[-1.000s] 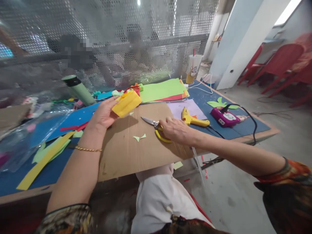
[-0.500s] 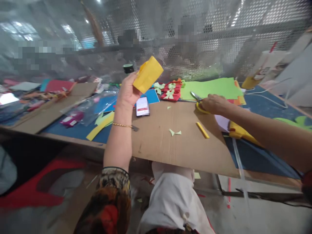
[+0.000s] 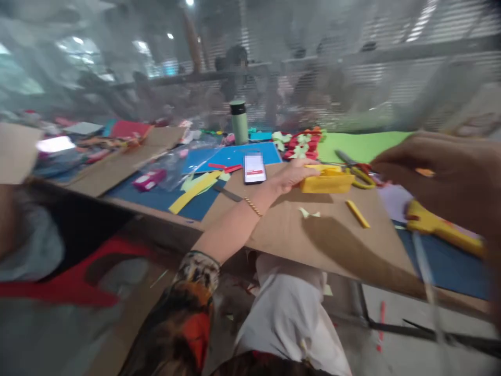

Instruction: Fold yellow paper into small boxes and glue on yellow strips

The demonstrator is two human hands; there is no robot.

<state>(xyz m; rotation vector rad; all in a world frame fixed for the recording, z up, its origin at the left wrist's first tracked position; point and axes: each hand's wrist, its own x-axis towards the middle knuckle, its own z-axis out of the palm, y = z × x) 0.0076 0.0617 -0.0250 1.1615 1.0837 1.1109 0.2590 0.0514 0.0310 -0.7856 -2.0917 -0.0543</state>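
Observation:
My left hand [image 3: 291, 176] grips the left end of a folded yellow paper box [image 3: 327, 180], low over the brown cardboard [image 3: 270, 224]. My right hand [image 3: 426, 172] is raised at the right and blurred; its fingers are too smeared to read. Left of it, scissors [image 3: 363, 178] with yellow handles lie near the green sheets [image 3: 360, 146]. A small yellow strip [image 3: 357, 214] and pale green scraps [image 3: 309, 213] rest on the cardboard. A phone [image 3: 254, 168] with a lit screen lies behind my left forearm.
A green bottle [image 3: 239, 125] stands at the back. A yellow glue gun [image 3: 442, 227] lies at the right. Red pieces with green bows [image 3: 303, 145] sit behind the box. At the far left, a person's arm [image 3: 6, 219] shows beside a pale board [image 3: 18, 152].
My left hand has lowered the yellow box and moved it right. My right hand has left the scissors and risen nearer the camera. The view has shifted left.

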